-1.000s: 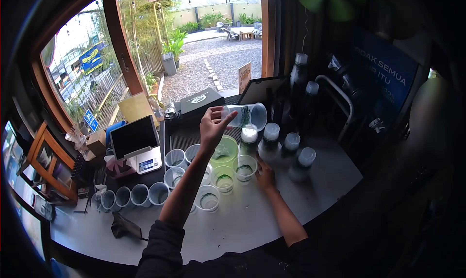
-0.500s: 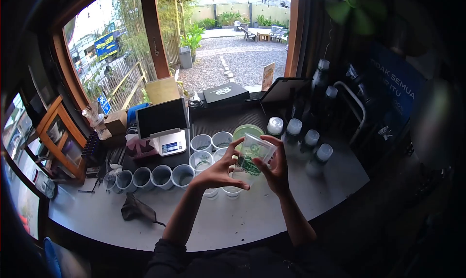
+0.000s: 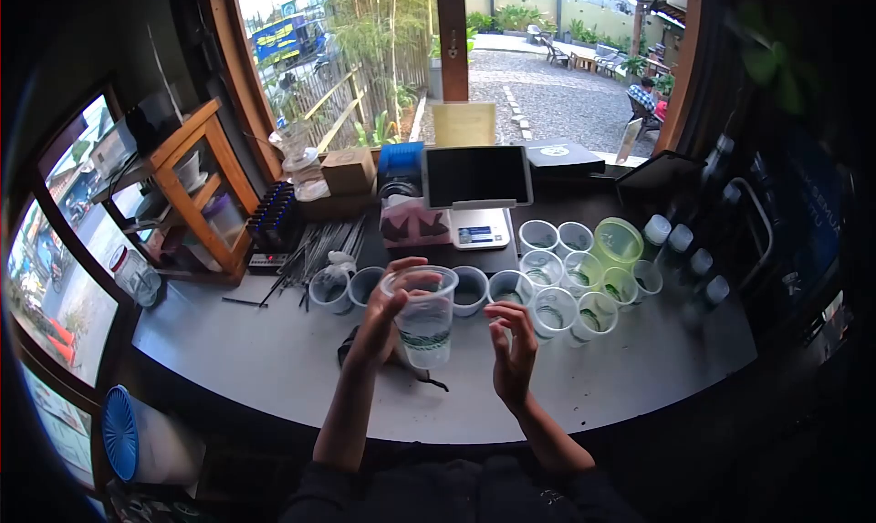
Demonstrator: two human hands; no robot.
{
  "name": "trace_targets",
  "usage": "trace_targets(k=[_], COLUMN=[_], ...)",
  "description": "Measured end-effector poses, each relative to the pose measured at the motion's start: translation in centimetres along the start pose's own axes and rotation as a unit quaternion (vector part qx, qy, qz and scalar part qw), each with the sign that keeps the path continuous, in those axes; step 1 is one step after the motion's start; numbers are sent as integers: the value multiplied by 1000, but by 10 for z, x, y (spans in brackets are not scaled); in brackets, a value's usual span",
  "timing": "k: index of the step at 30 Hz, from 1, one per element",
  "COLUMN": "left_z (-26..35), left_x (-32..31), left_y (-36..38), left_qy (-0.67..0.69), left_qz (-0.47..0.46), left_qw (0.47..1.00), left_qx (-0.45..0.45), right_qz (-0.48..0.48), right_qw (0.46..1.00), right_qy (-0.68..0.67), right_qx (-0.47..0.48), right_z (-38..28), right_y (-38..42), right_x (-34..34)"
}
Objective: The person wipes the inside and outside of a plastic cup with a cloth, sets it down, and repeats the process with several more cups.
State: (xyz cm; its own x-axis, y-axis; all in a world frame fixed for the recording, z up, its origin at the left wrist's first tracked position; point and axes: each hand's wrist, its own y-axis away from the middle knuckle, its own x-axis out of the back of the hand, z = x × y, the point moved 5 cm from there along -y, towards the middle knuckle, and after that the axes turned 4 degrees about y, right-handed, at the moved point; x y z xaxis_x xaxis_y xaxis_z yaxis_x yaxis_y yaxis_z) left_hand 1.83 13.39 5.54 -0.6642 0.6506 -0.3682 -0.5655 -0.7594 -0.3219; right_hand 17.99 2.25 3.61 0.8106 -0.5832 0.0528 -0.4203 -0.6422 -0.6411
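My left hand grips a clear plastic cup with a green printed band, held upright above the table with its mouth up. My right hand is to the right of that cup, apart from it, with loosely bent fingers and nothing in them. Just beyond the right hand stands a cluster of clear plastic cups, mouths up, some with green print. Further cups form a row to the left, partly hidden behind the held cup and my left hand. A dark cloth-like thing lies behind and below the held cup.
A tablet on a stand stands at the back. Several capped bottles and a green-tinted container are at the right. Dark thin sticks and a wooden glass-fronted cabinet are at the left. A person sits outside.
The view has turned left. Both hands were on a tilted cup; now the left alone holds a cup upright, and the right has come away from it.
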Motion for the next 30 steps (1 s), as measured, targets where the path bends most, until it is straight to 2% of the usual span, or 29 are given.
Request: trace_targets(k=[3,4,5,9,10,13,14,15,17,18,19,21,23,26,27,29,30], left_z=[25,32,38,50,50,50,54,58,59,60,60,59,53,46,43,33,31], left_x=[64,79,91,124,127,138,139,138,144,146,147,145,137,109,102,88,81], left_y=[31,40,47,72,77,89,93,98,104,106,105,102,95,81,78,72,70], left_qy=[15,22,28,20,23,31,29,28,17,12,3,-17,-34,-61,-73,-56,-33], left_qz=[89,105,117,154,161,167,159,153,157,158,150,130,113,67,26,23,40], left_qw=[996,994,993,988,987,985,986,986,986,986,987,990,992,996,997,998,999], left_qx=[15,19,21,10,15,43,48,55,55,55,54,56,35,1,1,-20,0], right_qz=[-219,-240,-259,-195,-211,-354,-382,-384,-378,-352,-295,-175,-48,-74,-89,-186,-144], right_qw=[971,963,955,932,921,879,887,894,875,882,878,907,945,995,996,964,956], right_qy=[43,64,86,302,323,253,181,75,-136,-173,-226,-270,-253,-53,18,67,90], right_qx=[-86,-102,-117,-50,-61,-196,-187,-217,-272,-263,-302,-273,-200,-46,11,176,241], right_z=[38,50,63,81,85,108,104,96,76,69,58,19,-21,-60,-70,-91,-97], right_y=[34,46,57,76,80,84,80,77,69,62,54,27,12,15,18,20,18], right_x=[-77,-99,-120,-170,-177,-185,-183,-180,-170,-160,-149,-125,-104,-99,-106,-127,-132])
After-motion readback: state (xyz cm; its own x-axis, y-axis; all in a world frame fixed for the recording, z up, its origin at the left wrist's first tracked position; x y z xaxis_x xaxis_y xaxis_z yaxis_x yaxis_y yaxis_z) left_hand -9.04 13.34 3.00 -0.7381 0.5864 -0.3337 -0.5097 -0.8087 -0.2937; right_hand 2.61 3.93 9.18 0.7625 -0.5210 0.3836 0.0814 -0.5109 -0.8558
